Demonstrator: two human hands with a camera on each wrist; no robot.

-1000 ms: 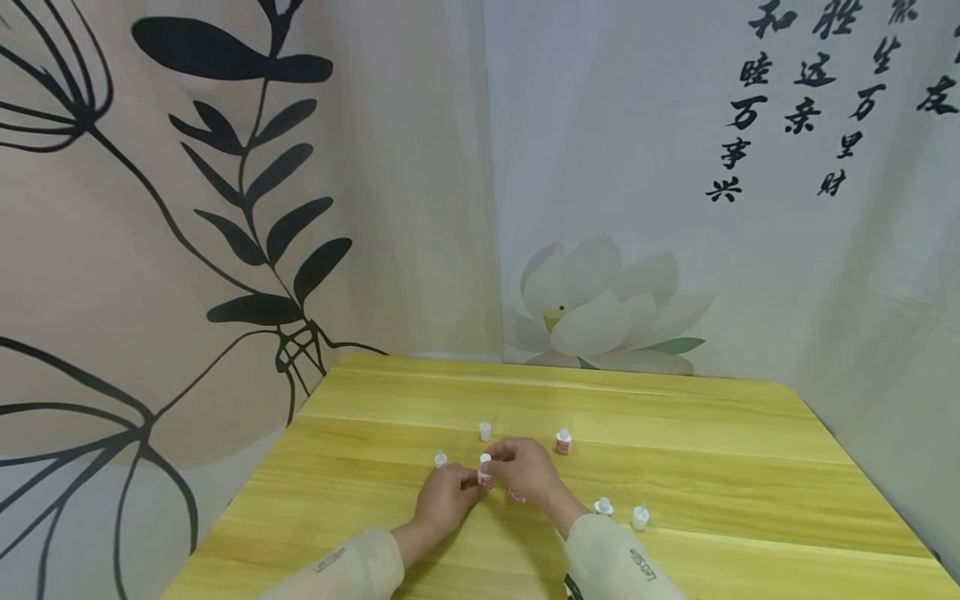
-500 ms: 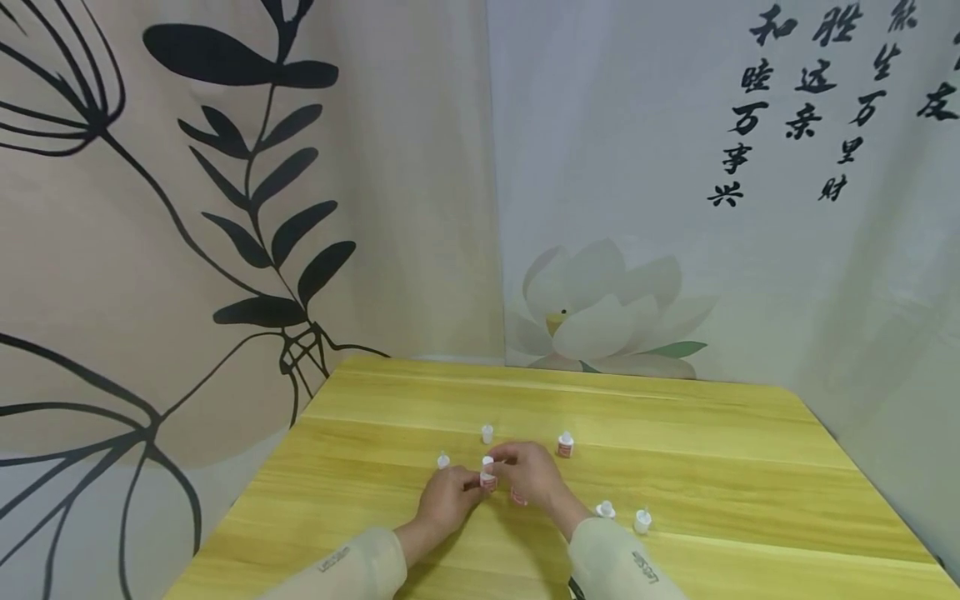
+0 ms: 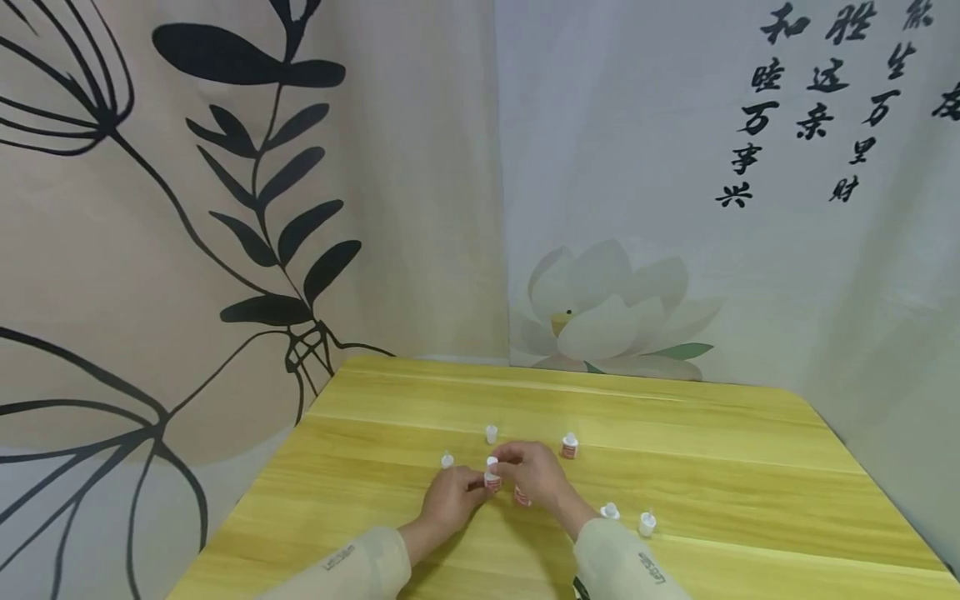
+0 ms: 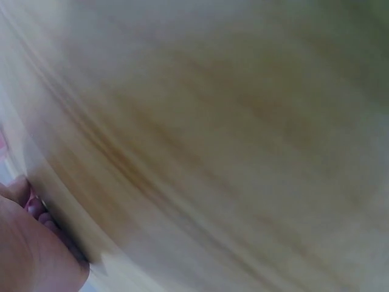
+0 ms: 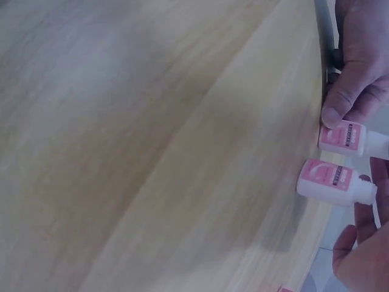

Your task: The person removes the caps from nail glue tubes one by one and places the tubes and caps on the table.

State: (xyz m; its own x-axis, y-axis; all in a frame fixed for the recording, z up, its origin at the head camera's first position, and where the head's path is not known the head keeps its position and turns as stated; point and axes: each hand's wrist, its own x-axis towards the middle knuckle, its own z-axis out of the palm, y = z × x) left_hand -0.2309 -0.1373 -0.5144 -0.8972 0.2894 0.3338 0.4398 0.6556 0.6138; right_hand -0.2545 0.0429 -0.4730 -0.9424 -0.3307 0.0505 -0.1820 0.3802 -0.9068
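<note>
In the head view, a small white bottle with a pink label (image 3: pixel 492 482) stands on the table between my hands. My left hand (image 3: pixel 450 502) grips its lower body from the left; in the right wrist view the thumb presses on the label of this bottle (image 5: pixel 341 136). My right hand (image 3: pixel 538 477) pinches the white cap (image 3: pixel 492 462) at its top. A second pink-labelled bottle (image 5: pixel 328 181) stands close by, partly hidden under the right hand in the head view. The left wrist view catches only the edge of the left hand (image 4: pixel 36 249) low in the corner.
Another pink-labelled bottle (image 3: pixel 570 447) stands beyond my right hand. Small white cap-like pieces lie about: one piece (image 3: pixel 491 434) behind the hands, a pointed piece (image 3: pixel 447 460) at the left, and two, a flared piece (image 3: pixel 610 511) and a pointed piece (image 3: pixel 647 523), by the right sleeve.
The head view has drifted slightly, so everything sits a little further right. Both hands keep their places on the bottle and cap; no other movement is plain.
</note>
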